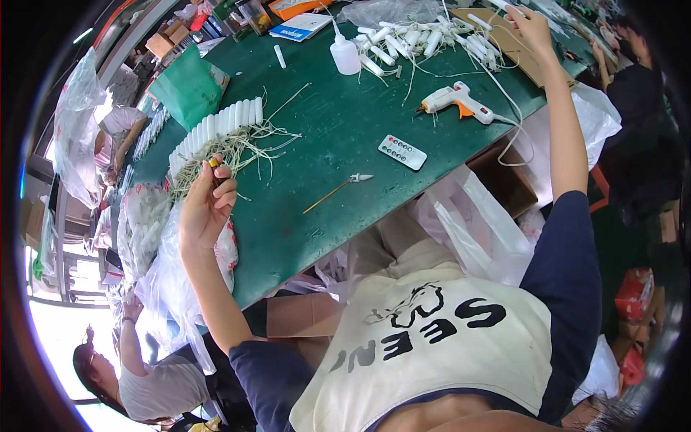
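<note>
Our left hand pinches a small yellow-tipped piece by the row of white tubes; right hand, fingers spread and empty, reaches the far loose white tubes. Risk: we snag the glue gun's white cord.

We see a dark green surface. On it lie a row of white tubes beside pale straw-coloured wires, a white glue gun with an orange trigger, a white remote with dark buttons, and a clear white bottle. Near its far edge sits a blue and white booklet. Our left hand pinches a small yellow piece.
</note>
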Demonstrator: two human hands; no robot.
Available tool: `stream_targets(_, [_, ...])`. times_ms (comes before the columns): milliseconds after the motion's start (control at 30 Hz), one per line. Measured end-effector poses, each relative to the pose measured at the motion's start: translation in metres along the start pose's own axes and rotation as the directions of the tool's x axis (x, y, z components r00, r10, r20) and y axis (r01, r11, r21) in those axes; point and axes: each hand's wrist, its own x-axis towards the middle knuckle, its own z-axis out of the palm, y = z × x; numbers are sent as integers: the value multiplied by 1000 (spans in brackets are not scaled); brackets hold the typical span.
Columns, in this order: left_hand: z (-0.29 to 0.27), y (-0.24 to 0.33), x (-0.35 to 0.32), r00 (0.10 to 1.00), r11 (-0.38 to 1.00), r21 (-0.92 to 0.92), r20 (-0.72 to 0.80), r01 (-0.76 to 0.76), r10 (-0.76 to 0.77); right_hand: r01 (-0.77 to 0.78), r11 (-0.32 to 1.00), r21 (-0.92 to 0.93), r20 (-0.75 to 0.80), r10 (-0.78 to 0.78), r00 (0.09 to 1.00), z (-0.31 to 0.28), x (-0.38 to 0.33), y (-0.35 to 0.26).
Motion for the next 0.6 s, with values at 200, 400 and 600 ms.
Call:
stream_targets(200, [22,-15,-9,996,932,354,9,-82,84,178,881,438,95,-242,966,-15,-58,-52])
stream_targets(400, [60,-38,-4,988,875,467,135,-131,76,186,480,858,85,-489,868,-12,-169,-155])
stream_targets(600, [81,-55,-7,947,782,543,255,-307,195,-136,318,938,332,-722,607,37,-253,-217])
